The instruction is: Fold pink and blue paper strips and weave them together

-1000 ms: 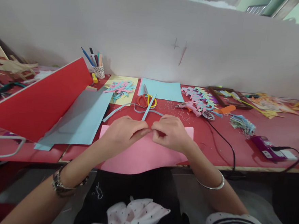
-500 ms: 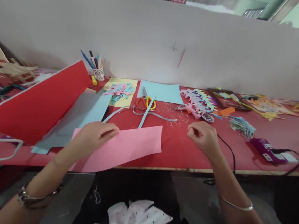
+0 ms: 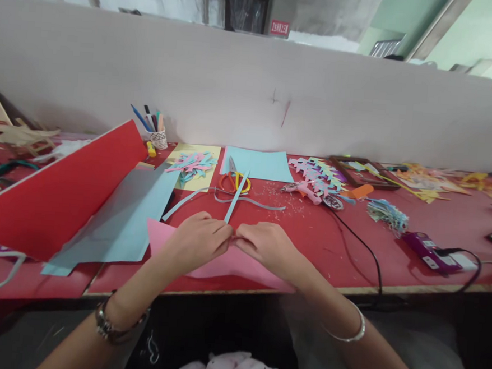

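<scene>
The pink paper sheet (image 3: 223, 267) is located at the front of the red tabletop (image 3: 313, 240), directly ahead of the wearer. I observe its left corner projecting past the left forearm and its right corner extending under the right forearm, near the table's front edge (image 3: 342, 288). The near margin of the sheet is bowed; part of its surface is hidden by the hands.

Edges and room: beyond the hands, a narrow light blue paper strip (image 3: 235, 199) points away from the wearer and crosses the handles of the red-and-yellow scissors (image 3: 237, 179). On the left, a large light blue sheet (image 3: 128, 213) lies near the left forearm, with a tilted red board (image 3: 77, 192) beside it. On the right, I have a stretch of red tabletop between the right hand and the black cord (image 3: 362, 240) of the pink glue gun (image 3: 306, 191).

Hand pose: the left hand (image 3: 203, 238) is closed in a pinch on the far margin of the pink sheet, back upward. The right hand (image 3: 267, 245) is likewise pinched on that margin, its fingertips just beside those of the left. Both forearms angle inward from the lower corners of my view; the left wrist carries a dark bracelet (image 3: 109, 327), the right a silver bangle (image 3: 361, 327).
</scene>
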Motion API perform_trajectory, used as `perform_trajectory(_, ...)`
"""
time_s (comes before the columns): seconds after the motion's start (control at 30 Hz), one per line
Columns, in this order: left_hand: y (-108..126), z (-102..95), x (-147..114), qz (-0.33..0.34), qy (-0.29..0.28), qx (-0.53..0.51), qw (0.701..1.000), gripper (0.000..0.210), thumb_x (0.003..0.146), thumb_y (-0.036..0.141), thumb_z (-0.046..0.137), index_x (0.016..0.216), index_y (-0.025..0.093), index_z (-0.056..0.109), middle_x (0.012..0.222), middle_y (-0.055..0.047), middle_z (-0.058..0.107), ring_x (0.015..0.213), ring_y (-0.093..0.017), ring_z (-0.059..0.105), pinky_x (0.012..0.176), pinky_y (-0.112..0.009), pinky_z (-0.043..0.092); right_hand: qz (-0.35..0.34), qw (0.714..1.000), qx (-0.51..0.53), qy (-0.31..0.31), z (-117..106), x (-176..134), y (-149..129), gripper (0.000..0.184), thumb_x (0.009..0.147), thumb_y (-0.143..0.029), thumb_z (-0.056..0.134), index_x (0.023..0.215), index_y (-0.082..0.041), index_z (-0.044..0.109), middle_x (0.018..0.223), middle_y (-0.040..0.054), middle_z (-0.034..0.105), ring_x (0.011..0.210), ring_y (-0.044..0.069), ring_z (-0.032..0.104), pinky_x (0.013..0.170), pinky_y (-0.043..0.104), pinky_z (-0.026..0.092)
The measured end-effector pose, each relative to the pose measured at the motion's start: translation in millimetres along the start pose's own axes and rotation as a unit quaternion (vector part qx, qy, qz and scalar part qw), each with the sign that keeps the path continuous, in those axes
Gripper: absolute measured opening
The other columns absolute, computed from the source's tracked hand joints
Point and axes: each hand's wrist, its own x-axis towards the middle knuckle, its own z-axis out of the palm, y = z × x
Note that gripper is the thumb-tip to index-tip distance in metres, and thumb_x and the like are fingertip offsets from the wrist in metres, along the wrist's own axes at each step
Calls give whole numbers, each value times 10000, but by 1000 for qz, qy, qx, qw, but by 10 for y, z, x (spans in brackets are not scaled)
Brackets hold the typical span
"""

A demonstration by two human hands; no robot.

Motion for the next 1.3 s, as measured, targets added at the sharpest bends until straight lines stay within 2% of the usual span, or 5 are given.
perform_trajectory(0.33,-288,-16,-398,-6,-20,67,998,343,797,84,300,514,189,463,431,55,539,399,-85,446,522,-237,311,7,977,208,46,-116,-190,374,218,825,-248,461,649,-139,530,566,-25,532,510,58,448,513,149,298)
perform_trajectory(0.5,-490,-105,-753,-117,-62,144,981,362,815,124,284,520,204,477,396,28,515,406,-127,460,474,-259,287,29,983,173,46,-213,-306,520,205,822,-247,470,660,-141,539,587,-21,560,525,62,471,517,152,305)
perform_trajectory(0.73,-146,-143,-321,-112,-40,-57,991,288,858,329,326,955,177,551,853,-37,653,785,-145,582,676,-257,411,-147,985,49,81,-120,-116,313,336,898,-312,334,714,-164,574,621,-9,616,547,86,492,581,207,312)
perform_trajectory(1.03,-21,-63,-167,-39,-144,-73,986,382,885,173,302,574,176,524,447,25,541,395,-107,450,462,-258,245,-162,971,-94,148,59,-53,61,246,847,-179,346,686,-175,533,622,-10,562,591,105,464,852,308,271)
perform_trajectory(1.3,52,-17,-106,-40,-138,-149,978,496,916,270,200,537,165,502,410,30,477,377,-91,364,432,-239,196,-137,980,40,139,280,44,-17,143,631,-120,379,509,-188,408,442,-53,439,435,77,319,514,211,273)
